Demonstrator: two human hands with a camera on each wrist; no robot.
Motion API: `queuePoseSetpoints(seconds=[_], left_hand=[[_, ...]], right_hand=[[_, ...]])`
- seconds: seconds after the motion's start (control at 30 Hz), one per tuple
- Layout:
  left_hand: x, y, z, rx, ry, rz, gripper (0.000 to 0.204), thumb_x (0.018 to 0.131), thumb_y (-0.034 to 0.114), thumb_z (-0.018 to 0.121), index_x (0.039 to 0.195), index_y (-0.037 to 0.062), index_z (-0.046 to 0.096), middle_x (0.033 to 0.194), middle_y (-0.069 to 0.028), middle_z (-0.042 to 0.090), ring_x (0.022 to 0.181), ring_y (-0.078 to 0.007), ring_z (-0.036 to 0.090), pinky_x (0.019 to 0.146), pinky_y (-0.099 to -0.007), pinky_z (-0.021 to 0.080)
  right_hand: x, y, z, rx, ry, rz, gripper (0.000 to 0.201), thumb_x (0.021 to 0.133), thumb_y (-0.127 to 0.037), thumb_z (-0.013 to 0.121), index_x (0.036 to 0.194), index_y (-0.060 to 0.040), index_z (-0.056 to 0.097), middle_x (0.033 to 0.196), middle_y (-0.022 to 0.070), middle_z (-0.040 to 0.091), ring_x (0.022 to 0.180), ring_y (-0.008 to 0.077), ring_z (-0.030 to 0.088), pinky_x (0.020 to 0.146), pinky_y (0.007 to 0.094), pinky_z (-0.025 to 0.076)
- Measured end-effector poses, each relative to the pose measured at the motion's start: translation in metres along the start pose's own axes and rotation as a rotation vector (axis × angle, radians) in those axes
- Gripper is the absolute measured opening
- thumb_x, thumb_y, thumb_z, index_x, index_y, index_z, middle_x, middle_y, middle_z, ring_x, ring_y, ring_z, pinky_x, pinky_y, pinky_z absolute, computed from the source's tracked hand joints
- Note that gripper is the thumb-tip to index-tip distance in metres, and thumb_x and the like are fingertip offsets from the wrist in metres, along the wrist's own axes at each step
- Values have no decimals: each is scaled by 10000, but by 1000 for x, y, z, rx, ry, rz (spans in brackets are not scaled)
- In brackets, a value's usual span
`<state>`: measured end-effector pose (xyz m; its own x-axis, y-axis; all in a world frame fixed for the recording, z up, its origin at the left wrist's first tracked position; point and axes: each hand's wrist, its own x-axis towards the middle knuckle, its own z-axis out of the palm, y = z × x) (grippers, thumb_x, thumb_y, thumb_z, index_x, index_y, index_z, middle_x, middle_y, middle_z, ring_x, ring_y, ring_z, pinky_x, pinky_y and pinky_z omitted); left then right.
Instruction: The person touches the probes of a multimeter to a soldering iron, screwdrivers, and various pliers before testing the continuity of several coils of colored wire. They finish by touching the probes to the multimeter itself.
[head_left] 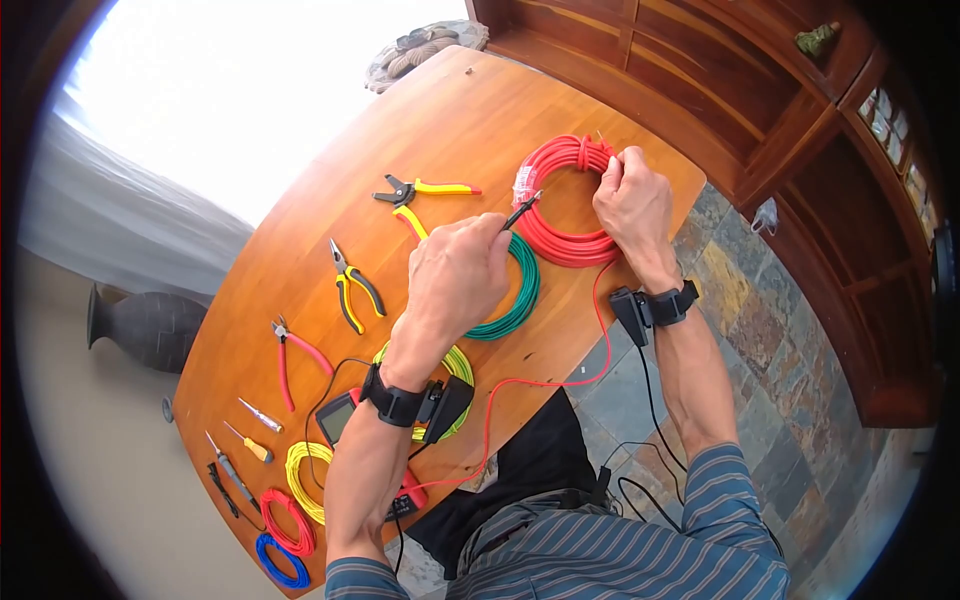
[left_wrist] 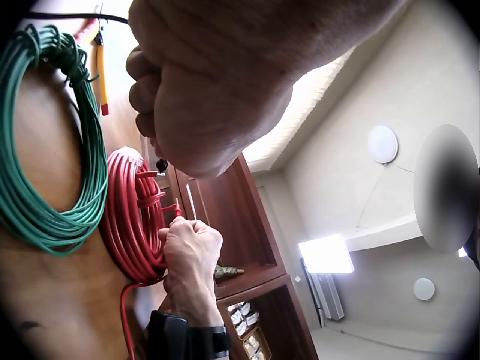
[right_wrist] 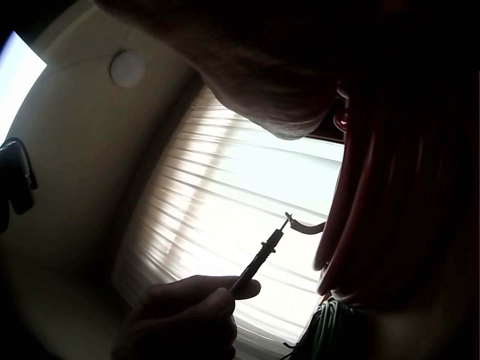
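My left hand [head_left: 455, 275] pinches a black test probe [head_left: 519, 212]. In the right wrist view the probe's metal tip meets the bare end of a red wire [right_wrist: 305, 228] sticking out of the coil. That thick red wire coil [head_left: 545, 232] lies at the table's far right, tied at the top. Beside its upper right edge, my right hand [head_left: 637, 205] pinches a red test probe [left_wrist: 178, 212], mostly hidden by the fingers. A red lead [head_left: 530, 381] runs from this hand back to a multimeter [head_left: 338, 418], which my left forearm partly covers.
A green wire coil [head_left: 525, 290] and a yellow-green coil [head_left: 462, 375] lie under my left arm. Wire strippers [head_left: 402, 190], long-nose pliers [head_left: 345, 283], red-handled cutters [head_left: 283, 360], screwdrivers [head_left: 252, 446] and small yellow, red and blue coils [head_left: 280, 565] spread leftward. Wooden shelving [head_left: 700, 70] stands beyond.
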<state>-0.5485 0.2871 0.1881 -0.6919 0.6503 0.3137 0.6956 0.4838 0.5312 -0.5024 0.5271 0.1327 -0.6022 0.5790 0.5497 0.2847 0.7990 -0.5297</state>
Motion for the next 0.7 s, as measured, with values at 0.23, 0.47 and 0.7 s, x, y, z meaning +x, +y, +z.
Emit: queuePoseSetpoints(seconds=[0.23, 0.47, 0.7], left_hand=[[-4, 9, -4, -23, -12, 24, 164, 997, 158, 684, 1061, 25, 756, 910, -186, 751, 865, -409, 731, 750, -482, 555], [0, -14, -36, 249, 175, -153, 162, 1018, 175, 645, 1039, 51, 748, 955, -197, 766, 874, -446, 738, 753, -555, 574], [-41, -18, -84, 323, -5, -220, 189, 1004, 149, 683, 1097, 25, 791, 789, -227, 699, 738, -406, 717, 690, -446, 545]], right_hand=[[0, 2, 4, -22, 23, -19, 217, 1050, -218, 599, 945, -28, 612, 724, 268, 681, 701, 495, 694, 624, 584, 538], [1, 2, 3, -19, 4, 9, 218, 1053, -214, 594, 940, -28, 613, 729, 273, 682, 703, 495, 694, 621, 580, 532], [-7, -15, -18, 288, -57, 14, 174, 1039, -178, 632, 988, -11, 642, 782, 255, 702, 741, 473, 704, 642, 548, 534]])
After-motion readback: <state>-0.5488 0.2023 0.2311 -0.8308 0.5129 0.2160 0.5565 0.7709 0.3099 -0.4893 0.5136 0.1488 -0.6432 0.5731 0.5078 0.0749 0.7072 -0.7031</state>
